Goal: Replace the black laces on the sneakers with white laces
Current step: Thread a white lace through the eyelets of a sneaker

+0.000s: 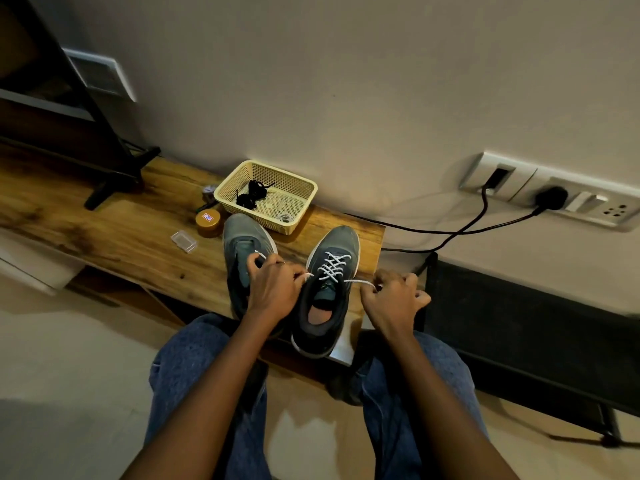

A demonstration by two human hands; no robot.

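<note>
Two grey-blue sneakers stand side by side on a wooden bench. The right sneaker (pixel 329 292) carries a white lace (pixel 334 266) crossed through its eyelets. My left hand (pixel 277 289) pinches one end of that lace, and my right hand (pixel 393 296) grips the other end, the lace stretched out to both sides. The left sneaker (pixel 242 251) lies partly under my left hand, with a bit of white lace showing near its tongue. A bundle of black laces (pixel 251 194) lies in a cream plastic basket (pixel 304 197) behind the shoes.
The wooden bench (pixel 121 230) also holds a small orange tin (pixel 207 221), a clear plastic case (pixel 184 241) and a TV stand foot (pixel 114 183). Black cables (pixel 460 230) run from a wall socket (pixel 552 197). A dark low unit (pixel 536 327) stands at right.
</note>
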